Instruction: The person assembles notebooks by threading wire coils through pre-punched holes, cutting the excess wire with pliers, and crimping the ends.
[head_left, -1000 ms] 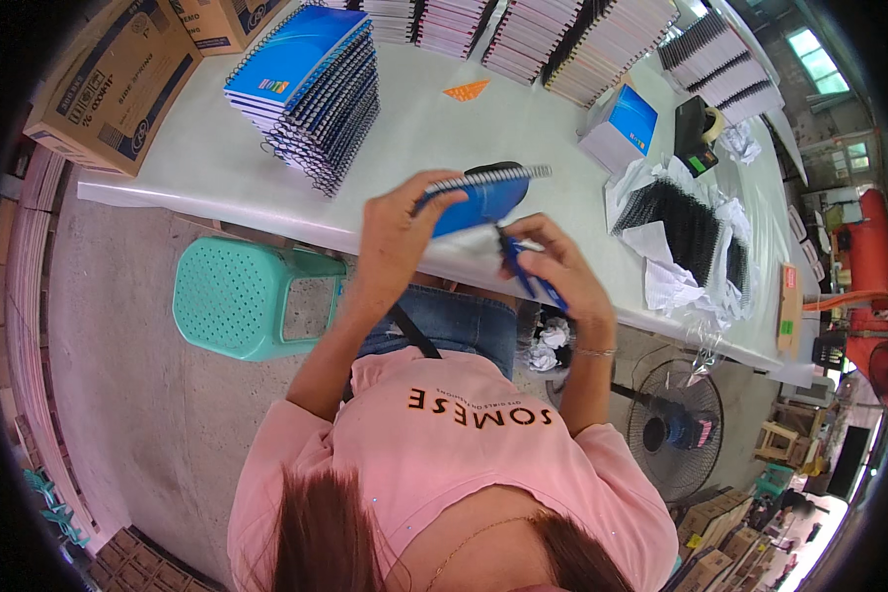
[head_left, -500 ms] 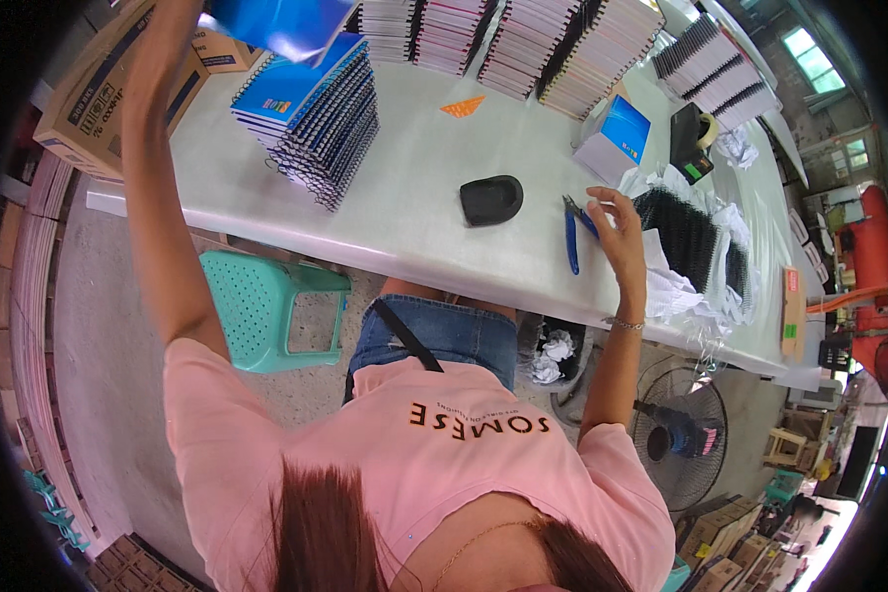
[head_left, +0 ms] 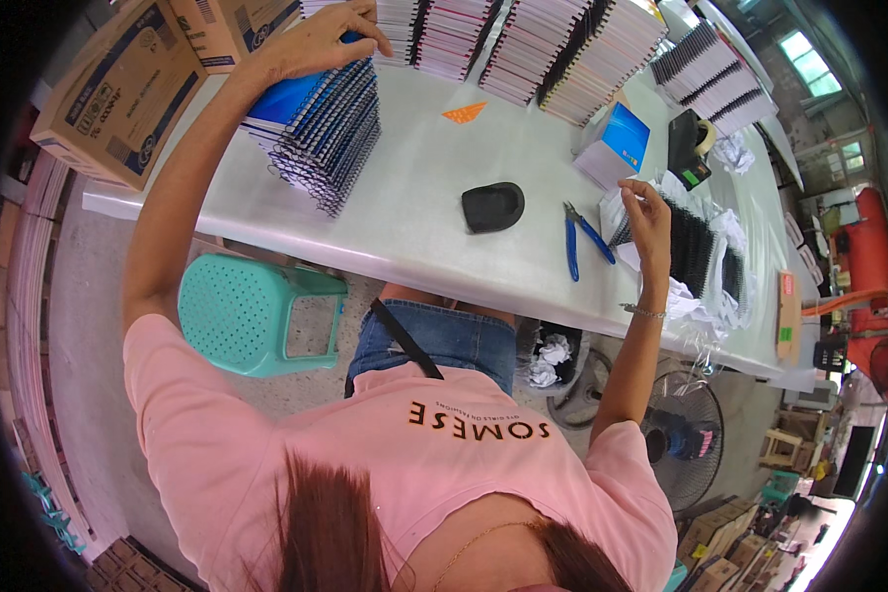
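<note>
Upper left of the head view: left hand [head_left: 316, 41] lies palm-down, fingers spread, on top of one stack of blue spiral notebooks [head_left: 316, 133] at the table's [head_left: 414, 227] near-left part; the hand presses the stack top, not clenched around anything. Stack leans, wire spines face the lower right.

Right of centre: right hand [head_left: 649, 212] is half-curled, fingertips touching the pile of black binding combs [head_left: 696, 252] in clear plastic wrap; whether it actually pinches one comb is hard to tell, the fingers overlap the pile.

Counts: one pair of blue-handled pliers [head_left: 582, 237] lying flat just left of the right hand, not touched. One black oval pad [head_left: 492, 205] mid-table, apart from both hands. One small orange triangle of paper [head_left: 466, 111] above it. One blue-and-white box [head_left: 617, 143] upper right of the pad. Four or so rows of stacked notebooks [head_left: 562, 49] along the top edge. Two cardboard boxes [head_left: 118, 89] far upper left. One teal plastic stool [head_left: 252, 316] under the table edge, lower left.
</note>
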`<act>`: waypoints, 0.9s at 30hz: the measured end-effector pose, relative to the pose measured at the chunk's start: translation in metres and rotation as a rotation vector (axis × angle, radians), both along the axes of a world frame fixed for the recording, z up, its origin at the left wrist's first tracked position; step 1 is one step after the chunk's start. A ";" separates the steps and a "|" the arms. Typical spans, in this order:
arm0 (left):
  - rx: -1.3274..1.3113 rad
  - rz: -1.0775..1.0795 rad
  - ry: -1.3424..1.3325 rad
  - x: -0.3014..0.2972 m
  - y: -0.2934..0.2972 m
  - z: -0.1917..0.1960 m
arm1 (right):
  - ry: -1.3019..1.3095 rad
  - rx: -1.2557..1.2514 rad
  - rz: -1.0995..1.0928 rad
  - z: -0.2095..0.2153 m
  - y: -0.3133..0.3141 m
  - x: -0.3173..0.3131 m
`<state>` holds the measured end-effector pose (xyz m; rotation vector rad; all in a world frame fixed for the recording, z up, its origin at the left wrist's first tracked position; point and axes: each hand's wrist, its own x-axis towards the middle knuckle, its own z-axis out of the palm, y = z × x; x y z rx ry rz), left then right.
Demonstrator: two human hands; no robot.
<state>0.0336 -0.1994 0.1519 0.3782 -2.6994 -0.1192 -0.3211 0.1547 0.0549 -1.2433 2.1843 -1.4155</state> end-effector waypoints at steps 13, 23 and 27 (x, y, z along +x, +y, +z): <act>-0.134 0.085 -0.026 -0.004 0.017 0.004 | -0.247 -0.116 -0.320 -0.040 -0.069 -0.081; 0.571 -0.110 0.034 -0.046 0.182 -0.010 | -0.144 -0.250 -0.404 -0.043 -0.060 -0.097; 0.711 -0.074 -0.051 -0.078 0.197 -0.116 | 0.066 -0.339 -0.522 -0.044 -0.051 -0.091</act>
